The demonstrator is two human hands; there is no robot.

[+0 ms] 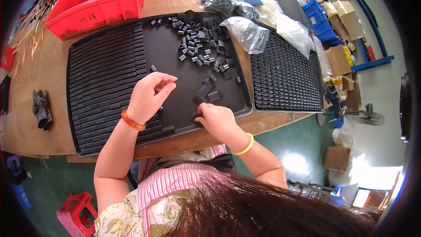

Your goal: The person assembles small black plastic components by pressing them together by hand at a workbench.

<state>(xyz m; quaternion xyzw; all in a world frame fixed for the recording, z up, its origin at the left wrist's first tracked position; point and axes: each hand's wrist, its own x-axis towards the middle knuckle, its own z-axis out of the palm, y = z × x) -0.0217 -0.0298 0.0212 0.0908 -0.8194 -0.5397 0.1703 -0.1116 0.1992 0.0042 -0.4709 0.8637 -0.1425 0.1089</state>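
A large black tray (175,105) lies on the wooden table before me. Tight rows of flat black tube pieces (107,57) fill its left part. My left hand (149,96) hovers over the inner edge of these rows, fingers curved, thumb tip slightly apart from the forefinger, nothing visible between them. A small black tube (153,68) lies just beyond it. Near the tray's front edge, my right hand (217,120) pinches a short black tube piece (195,116), partly hidden by the fingers. Several loose flat black pieces (204,90) lie just beyond that hand.
Loose round black tubes (190,44) are heaped at the tray's far right. A red bin (98,11) stands behind the tray. To the right is a second filled black tray (285,74), partly under clear plastic bags (247,33). Dark gloves (41,109) lie at left.
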